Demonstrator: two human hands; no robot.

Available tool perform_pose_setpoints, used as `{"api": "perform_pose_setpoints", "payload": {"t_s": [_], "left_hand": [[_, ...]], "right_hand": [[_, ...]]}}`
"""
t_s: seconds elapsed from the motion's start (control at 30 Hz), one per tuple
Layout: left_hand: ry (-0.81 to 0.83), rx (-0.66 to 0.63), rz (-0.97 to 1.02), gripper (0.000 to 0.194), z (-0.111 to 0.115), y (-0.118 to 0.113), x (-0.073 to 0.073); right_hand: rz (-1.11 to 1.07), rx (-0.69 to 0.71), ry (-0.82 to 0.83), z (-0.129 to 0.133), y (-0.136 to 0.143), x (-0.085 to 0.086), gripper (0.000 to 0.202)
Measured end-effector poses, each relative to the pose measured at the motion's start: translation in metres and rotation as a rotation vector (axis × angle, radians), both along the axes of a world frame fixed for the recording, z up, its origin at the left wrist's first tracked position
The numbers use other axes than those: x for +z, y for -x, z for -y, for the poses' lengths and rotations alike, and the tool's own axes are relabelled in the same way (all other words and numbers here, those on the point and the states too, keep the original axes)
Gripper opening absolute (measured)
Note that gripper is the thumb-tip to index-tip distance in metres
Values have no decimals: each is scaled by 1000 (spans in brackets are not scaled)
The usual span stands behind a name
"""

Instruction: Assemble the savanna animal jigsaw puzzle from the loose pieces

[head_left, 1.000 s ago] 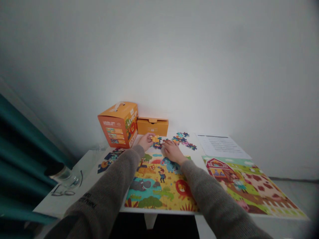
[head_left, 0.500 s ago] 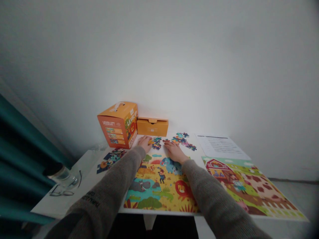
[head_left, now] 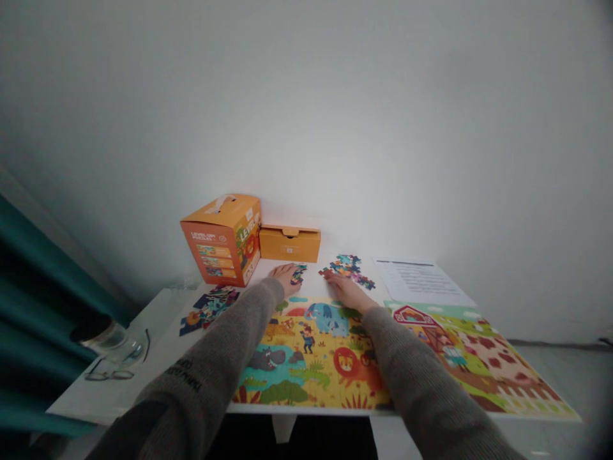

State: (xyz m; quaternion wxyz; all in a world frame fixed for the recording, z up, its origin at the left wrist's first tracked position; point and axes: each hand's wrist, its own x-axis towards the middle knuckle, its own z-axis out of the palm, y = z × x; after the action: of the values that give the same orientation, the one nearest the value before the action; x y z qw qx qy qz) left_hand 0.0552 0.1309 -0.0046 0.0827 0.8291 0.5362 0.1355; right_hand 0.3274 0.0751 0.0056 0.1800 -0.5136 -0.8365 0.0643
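Note:
My left hand (head_left: 286,278) lies on a small group of loose puzzle pieces (head_left: 299,273), its fingers spread over the table behind the animal puzzle. My right hand (head_left: 345,291) rests with fingers stretched at the near edge of another pile of loose pieces (head_left: 345,265). Between the forearms lies the animal puzzle (head_left: 313,364), with a lion, an elephant and a hippo. A farm puzzle (head_left: 483,358) is at the right, partly behind my right sleeve. Darker joined or heaped pieces (head_left: 211,308) lie left of my left forearm.
An orange puzzle box (head_left: 223,239) and a smaller orange box (head_left: 290,244) stand at the back against the wall. A printed sheet (head_left: 424,281) lies back right. Glasses (head_left: 109,370) and a transparent jar (head_left: 117,342) are at the far left, near a teal curtain (head_left: 29,319).
My right hand has moved right, away from my left hand, and the gap between the two groups of pieces is wider. My left hand now covers more of its group. The view has shifted slightly.

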Motion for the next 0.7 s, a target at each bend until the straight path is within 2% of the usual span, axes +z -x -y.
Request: {"api": "perform_pose_setpoints", "payload": {"t_s": [0.13,0.27,0.47,0.7], "left_hand": [[9,2,8,58,-3,6,6],[-10,23,33,45,-1,8,8],[-37,45,68,33,-5,7,5],[-83,17,143,19,-13,11,5]], "right_hand": [[-62,-61,-30,1,-13,2,43],[-75,-106,-44,0,-15,1,48],[-35,-143,-44,-5,-6,0,44],[102,-131,-20,5,8,2,45]]}}
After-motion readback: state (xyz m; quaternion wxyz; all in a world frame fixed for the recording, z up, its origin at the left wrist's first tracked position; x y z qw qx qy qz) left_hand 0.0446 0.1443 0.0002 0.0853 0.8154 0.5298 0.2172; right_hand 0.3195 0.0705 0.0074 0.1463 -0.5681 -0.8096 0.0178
